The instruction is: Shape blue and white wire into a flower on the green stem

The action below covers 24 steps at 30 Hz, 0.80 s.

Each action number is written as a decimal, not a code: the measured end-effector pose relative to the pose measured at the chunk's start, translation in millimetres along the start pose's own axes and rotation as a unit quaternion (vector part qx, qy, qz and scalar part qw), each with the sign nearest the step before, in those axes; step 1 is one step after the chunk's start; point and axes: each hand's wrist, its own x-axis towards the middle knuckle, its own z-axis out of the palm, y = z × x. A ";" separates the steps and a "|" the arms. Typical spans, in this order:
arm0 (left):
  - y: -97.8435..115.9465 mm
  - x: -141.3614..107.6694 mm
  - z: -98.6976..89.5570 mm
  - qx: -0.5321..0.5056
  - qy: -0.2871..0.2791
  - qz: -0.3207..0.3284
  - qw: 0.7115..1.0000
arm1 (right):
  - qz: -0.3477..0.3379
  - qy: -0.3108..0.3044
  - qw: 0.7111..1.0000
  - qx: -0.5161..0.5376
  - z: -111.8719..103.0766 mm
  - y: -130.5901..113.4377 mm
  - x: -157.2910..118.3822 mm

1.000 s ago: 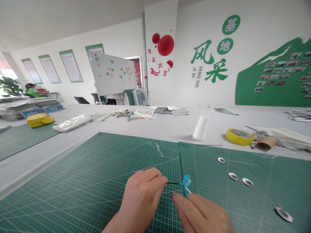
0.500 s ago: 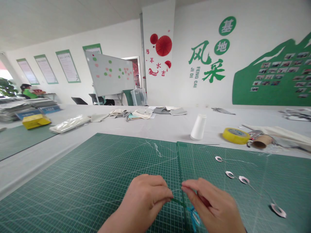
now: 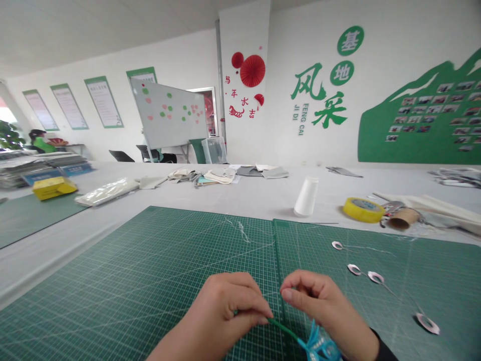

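Observation:
My left hand pinches a thin green stem between thumb and fingertips. From the stem's far end hangs a light-blue looped ornament with pale bead-like spots, cut off by the bottom edge. My right hand is just to the right, above the ornament, thumb and index tip together; whatever lies between them, if anything, is too small to make out. Both hands hover over the green cutting mat. Several small white rings with wire or thread tails, one a pale ring, lie right of my right hand.
Beyond the mat stand a white thread cone and a yellow tape roll, with a cardboard tube beside it. Loose white thread lies on the mat. Fabric scraps and a yellow box lie farther back. A person sits far left.
The blue ornament has swung right and shows more beneath my right hand. My left fingertips have shifted slightly right and down with the stem. My right hand has turned a little, its wrist moving right.

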 end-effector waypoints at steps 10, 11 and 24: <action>-10.5 4.5 1.9 -0.084 0.147 -0.114 0.979 | -0.017 0.002 1.000 0.014 23.2 9.8 -0.2; -12.3 5.1 2.4 -0.089 0.156 -0.128 0.975 | -0.024 0.006 1.000 0.006 25.4 10.0 -2.1; -17.7 3.3 6.5 0.010 0.196 -0.132 0.972 | -0.301 0.071 0.883 -0.352 45.8 15.7 -22.3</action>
